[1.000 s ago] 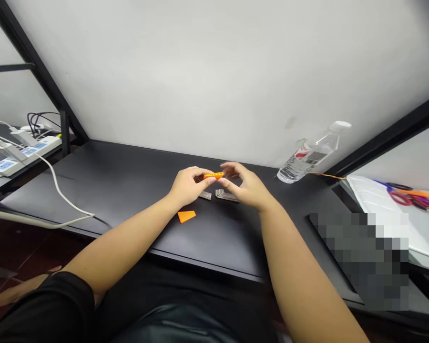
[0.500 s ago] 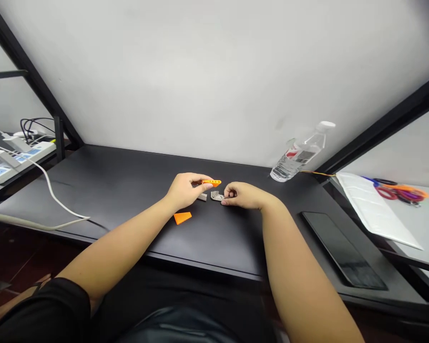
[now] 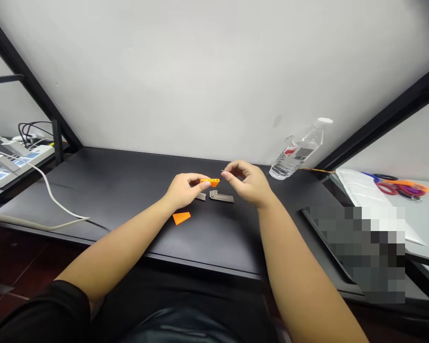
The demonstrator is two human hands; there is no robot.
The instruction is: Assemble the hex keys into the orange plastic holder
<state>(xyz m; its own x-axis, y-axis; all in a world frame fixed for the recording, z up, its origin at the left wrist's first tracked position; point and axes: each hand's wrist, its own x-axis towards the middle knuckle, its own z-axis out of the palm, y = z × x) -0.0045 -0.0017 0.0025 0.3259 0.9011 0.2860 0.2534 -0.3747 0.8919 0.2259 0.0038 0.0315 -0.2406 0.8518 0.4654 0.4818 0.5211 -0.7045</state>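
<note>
Between thumb and fingers, my left hand [image 3: 186,190] grips an orange holder [image 3: 213,182] with a row of holes along its top. My right hand [image 3: 246,181] is raised just right of the holder, thumb and index finger pinched on a thin metal hex key [image 3: 223,171], of which only a small part shows. Below the hands, several L-shaped hex keys [image 3: 222,196] lie together on the black table. More metal keys [image 3: 200,196] lie partly hidden under my left hand. A second orange piece [image 3: 181,218] rests flat on the table nearer to me.
A water bottle [image 3: 296,150] stands at the back right by the wall. A dark flat device [image 3: 325,243], partly pixelated, lies at the right. White cables [image 3: 53,190] and a power strip [image 3: 17,166] are at the left. A white pouch [image 3: 364,195] and coloured rings [image 3: 400,188] lie far right.
My right hand has lifted from the group of hex keys and moved up and slightly right, now pinching one key. My left hand holds the orange holder in nearly the same place.
</note>
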